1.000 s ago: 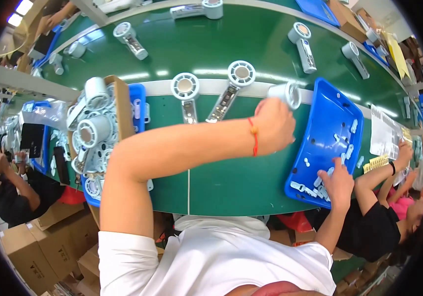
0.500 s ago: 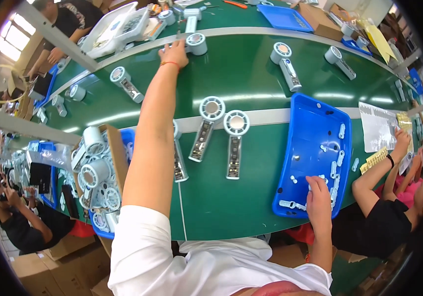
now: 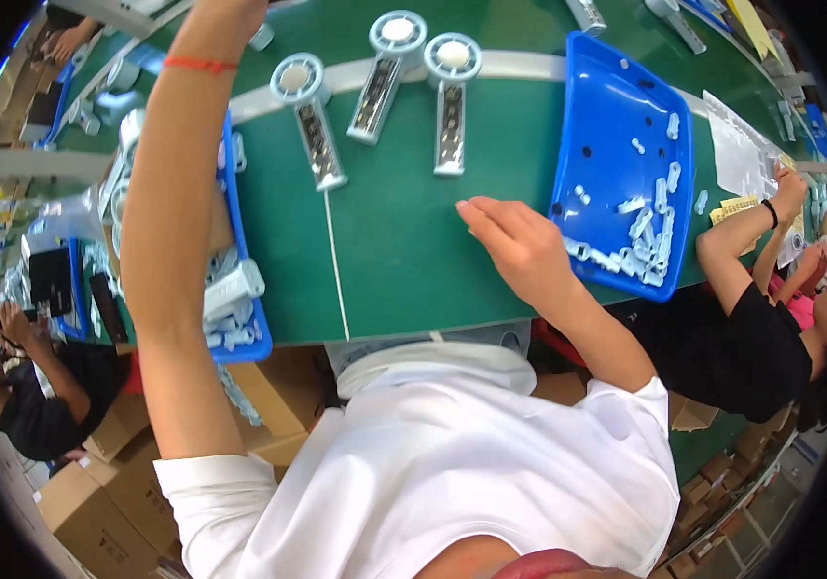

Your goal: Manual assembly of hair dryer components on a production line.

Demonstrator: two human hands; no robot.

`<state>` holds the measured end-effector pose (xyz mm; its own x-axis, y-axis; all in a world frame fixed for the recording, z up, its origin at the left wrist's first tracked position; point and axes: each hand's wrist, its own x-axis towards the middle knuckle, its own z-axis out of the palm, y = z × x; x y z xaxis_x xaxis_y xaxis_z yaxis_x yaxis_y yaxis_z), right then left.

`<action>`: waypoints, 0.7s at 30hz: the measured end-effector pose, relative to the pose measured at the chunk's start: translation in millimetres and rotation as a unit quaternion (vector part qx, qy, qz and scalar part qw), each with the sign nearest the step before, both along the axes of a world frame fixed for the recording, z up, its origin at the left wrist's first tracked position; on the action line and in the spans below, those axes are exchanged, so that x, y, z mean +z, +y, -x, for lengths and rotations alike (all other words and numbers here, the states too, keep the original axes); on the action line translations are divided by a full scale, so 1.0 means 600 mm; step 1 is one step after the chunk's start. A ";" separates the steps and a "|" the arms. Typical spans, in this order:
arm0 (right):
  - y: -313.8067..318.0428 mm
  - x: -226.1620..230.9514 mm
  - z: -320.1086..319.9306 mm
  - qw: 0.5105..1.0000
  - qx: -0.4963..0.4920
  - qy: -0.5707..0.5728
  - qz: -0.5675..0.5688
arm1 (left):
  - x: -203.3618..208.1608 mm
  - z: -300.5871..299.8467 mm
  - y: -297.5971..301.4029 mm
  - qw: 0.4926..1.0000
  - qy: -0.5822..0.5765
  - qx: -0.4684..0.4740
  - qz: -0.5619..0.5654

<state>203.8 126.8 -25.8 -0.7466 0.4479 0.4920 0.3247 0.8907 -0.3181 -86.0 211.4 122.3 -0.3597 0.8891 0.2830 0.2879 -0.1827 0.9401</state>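
Note:
My left arm reaches far forward past the upper left. My left hand (image 3: 230, 13) is cut off by the picture's top edge, so its fingers are hidden. My right hand (image 3: 525, 249) hovers over the green table just left of the blue tray (image 3: 608, 145), fingers pressed together; anything in them is too small to make out. Beyond it lie three light-blue handheld fan bodies with round heads and exposed inner parts in their handles: a left one (image 3: 316, 140), a middle one (image 3: 375, 96) and a right one (image 3: 450, 125). Small pale-blue plastic pieces (image 3: 640, 253) lie in the tray.
At left, a blue bin (image 3: 261, 333) and a carton hold more pale-blue parts. A grey rail (image 3: 515, 64) crosses behind the fan bodies; more fan bodies (image 3: 674, 21) lie beyond it. Co-workers sit at both sides, one person's arm (image 3: 737, 232) beside papers at right.
My right hand has left the blue tray and moved left over the table. My left hand has moved from a far fan body to the upper left. The view has shifted.

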 end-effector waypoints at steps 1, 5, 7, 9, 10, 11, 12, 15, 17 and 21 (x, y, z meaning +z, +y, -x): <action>-0.022 -0.008 0.007 0.998 0.008 -0.067 0.007 | 0.013 -0.013 -0.052 0.996 -0.081 -0.011 -0.022; -0.070 -0.021 -0.005 0.986 -0.024 -0.136 -0.089 | -0.071 -0.054 -0.209 0.994 -0.076 -0.063 -0.040; -0.082 -0.022 -0.021 0.964 0.013 -0.232 -0.131 | -0.121 -0.092 -0.283 0.975 -0.200 -0.096 -0.018; -0.073 -0.010 -0.022 0.962 0.020 -0.247 -0.111 | -0.164 -0.133 -0.328 0.956 -0.276 -0.083 0.057; -0.067 -0.006 -0.022 0.959 0.020 -0.274 -0.065 | -0.180 -0.150 -0.348 0.938 -0.326 -0.096 0.074; -0.058 0.010 -0.019 0.958 0.019 -0.284 0.012 | -0.195 -0.162 -0.361 0.916 -0.376 -0.111 0.088; -0.047 0.025 -0.016 0.952 0.016 -0.292 0.088 | -0.204 -0.171 -0.369 0.902 -0.400 -0.120 0.110; -0.039 0.034 -0.012 0.948 0.006 -0.076 0.308 | -0.251 -0.184 -0.374 0.890 -0.424 -0.125 0.115; -0.042 0.033 -0.004 0.878 -0.006 0.031 0.477 | -0.274 -0.188 -0.366 0.878 -0.457 -0.115 0.084; -0.077 0.029 0.018 0.749 0.023 0.217 0.626 | -0.290 -0.198 -0.354 0.883 -0.447 -0.131 0.055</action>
